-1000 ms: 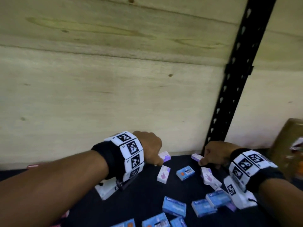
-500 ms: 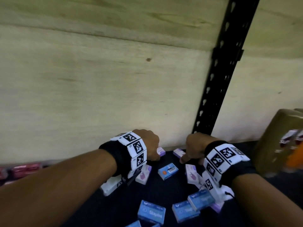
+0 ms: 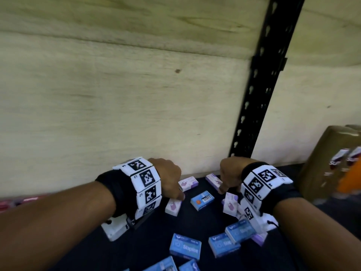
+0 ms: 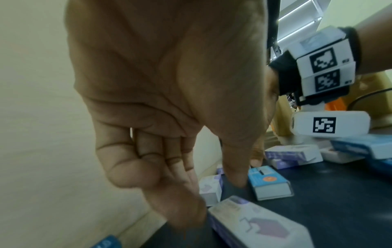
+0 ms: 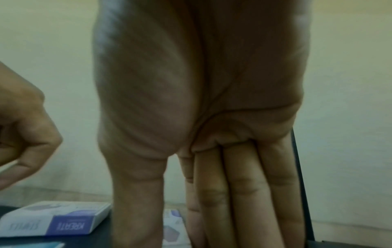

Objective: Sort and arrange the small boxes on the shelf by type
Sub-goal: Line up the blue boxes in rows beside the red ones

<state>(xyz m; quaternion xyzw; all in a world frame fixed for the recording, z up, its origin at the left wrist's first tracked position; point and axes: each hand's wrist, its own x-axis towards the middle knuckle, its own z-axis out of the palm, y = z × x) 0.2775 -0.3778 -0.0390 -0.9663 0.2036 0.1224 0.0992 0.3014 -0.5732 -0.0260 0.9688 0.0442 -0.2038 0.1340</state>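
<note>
Progress: barely begun, nothing grouped yet.
Boxes: purple box (image 3: 188, 184) by the back wall, blue boxes (image 3: 185, 246) strewn on the shelf (image 3: 195, 222).
Left hand (image 3: 168, 178): loosely curled, empty.
Right hand (image 3: 230, 173): fingers (image 5: 244, 193) straight, holding nothing.

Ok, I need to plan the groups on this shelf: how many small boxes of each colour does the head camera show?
Purple-and-white boxes: 5
Blue boxes: 6
Total: 11, counting only boxes that show clearly; slivers hidden under others or cut off at the frame's bottom edge are left out.
</note>
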